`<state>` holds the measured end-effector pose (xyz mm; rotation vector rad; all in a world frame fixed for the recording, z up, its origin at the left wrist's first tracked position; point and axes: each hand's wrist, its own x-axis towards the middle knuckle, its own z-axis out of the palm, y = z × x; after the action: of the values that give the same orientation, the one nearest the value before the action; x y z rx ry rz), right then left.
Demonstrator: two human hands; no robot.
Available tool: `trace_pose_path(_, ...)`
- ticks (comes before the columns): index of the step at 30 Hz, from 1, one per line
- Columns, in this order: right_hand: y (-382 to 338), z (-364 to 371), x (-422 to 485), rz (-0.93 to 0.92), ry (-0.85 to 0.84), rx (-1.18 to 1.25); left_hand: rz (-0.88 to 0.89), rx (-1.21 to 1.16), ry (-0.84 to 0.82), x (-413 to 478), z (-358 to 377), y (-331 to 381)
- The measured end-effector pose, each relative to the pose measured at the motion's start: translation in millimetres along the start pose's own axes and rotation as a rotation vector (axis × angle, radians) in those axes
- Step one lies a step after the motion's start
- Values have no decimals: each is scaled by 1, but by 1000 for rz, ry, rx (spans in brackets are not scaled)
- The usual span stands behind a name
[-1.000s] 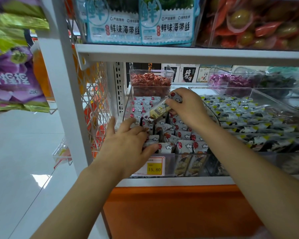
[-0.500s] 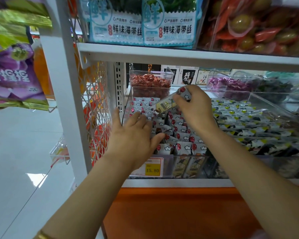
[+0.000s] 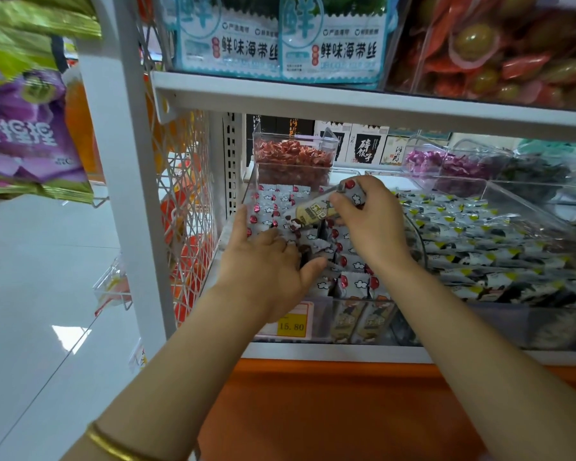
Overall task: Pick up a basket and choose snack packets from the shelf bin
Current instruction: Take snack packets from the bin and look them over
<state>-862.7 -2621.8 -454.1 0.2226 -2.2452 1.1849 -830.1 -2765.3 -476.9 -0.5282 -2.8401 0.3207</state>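
A clear shelf bin (image 3: 316, 322) holds several small grey snack packets with red dots (image 3: 353, 282). My right hand (image 3: 371, 224) grips a few of these snack packets (image 3: 315, 212) just above the pile, one showing a yellow and cream face. My left hand (image 3: 266, 264) lies on the packets at the bin's left side with its fingers spread and fairly straight, the thumb against a packet. No basket is in view.
A second clear bin (image 3: 526, 314) of grey-and-yellow packets sits to the right. A small box of red candies (image 3: 293, 158) stands behind. The upper shelf (image 3: 346, 101) hangs close overhead. A white upright (image 3: 127, 181) and wire mesh panel (image 3: 183, 201) border the left. A yellow price tag (image 3: 291, 326) reads 15.80.
My right hand has lifted its packets up and slightly back from the pile. My left hand has slid a little farther into the bin along the left side.
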Motion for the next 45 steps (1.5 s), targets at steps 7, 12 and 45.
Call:
trace_pose_path(7, -2, -1, 6, -46, -135, 24, 17, -160, -7, -13, -6, -7)
trace_pose_path(12, -2, 0, 14, -219, -154, -123, 39, -212, -20, -22, -6, -15)
trace_pose_path(45, 3, 60, 57, -254, -563, -636, -81, -310, 77, -37, -6, -37)
